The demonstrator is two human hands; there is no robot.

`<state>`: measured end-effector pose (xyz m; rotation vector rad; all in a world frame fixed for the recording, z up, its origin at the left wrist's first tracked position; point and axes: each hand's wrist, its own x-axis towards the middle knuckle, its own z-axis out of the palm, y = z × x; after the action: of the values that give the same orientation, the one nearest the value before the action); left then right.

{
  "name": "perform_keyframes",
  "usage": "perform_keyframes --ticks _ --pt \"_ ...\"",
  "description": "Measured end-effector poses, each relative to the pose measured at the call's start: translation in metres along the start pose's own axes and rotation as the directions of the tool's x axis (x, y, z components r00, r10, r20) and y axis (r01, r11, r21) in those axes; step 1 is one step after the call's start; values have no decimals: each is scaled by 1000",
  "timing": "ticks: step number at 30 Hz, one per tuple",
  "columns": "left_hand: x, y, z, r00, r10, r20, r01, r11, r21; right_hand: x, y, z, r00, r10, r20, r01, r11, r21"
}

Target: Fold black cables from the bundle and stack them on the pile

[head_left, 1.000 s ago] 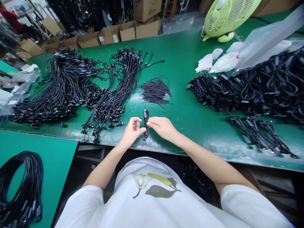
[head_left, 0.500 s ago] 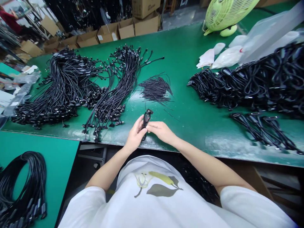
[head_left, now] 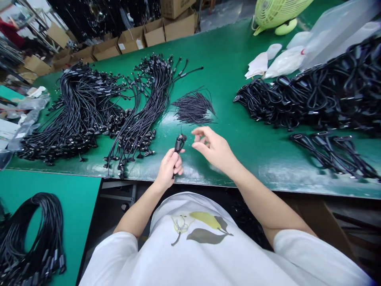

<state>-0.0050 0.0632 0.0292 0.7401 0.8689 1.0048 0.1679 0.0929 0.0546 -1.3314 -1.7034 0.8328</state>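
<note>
My left hand (head_left: 170,166) is closed round a short folded black cable (head_left: 179,143) whose top sticks up above the fist, near the front edge of the green table (head_left: 238,131). My right hand (head_left: 212,147) hovers just to the right of the cable with its fingers spread and nothing in them. A small heap of thin black twist ties (head_left: 193,108) lies on the table just beyond both hands.
Two long bundles of black cables (head_left: 89,107) lie at the left, and a big pile of folded cables (head_left: 315,99) with a smaller row (head_left: 333,153) at the right. Plastic bags (head_left: 276,63), a green fan (head_left: 276,14), cardboard boxes (head_left: 143,35), and a cable coil (head_left: 32,234) at lower left.
My right hand has let go of the cable, opened and moved up and to the right. My left hand now grips the folded cable alone, lower on its length.
</note>
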Motion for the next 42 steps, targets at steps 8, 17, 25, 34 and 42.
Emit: perform_keyframes --ticks 8,17,25,34,42 --pt "1 -1 2 983 -185 14 185 975 -121 4 5 9 926 -371 71 373 927 -27" --pt "-8 7 -5 882 -331 336 353 936 -3 3 15 -7 916 -349 199 282 911 301" --pt "-10 5 1 876 -333 350 370 928 -43 -11 14 4 929 -216 300 39 864 503" --pt "-7 -1 -1 990 56 127 -103 910 403 -13 13 8 973 -109 202 7 894 448" --pt "-6 -5 6 996 -49 76 35 984 177 -11 13 9 985 -171 17 163 963 216"
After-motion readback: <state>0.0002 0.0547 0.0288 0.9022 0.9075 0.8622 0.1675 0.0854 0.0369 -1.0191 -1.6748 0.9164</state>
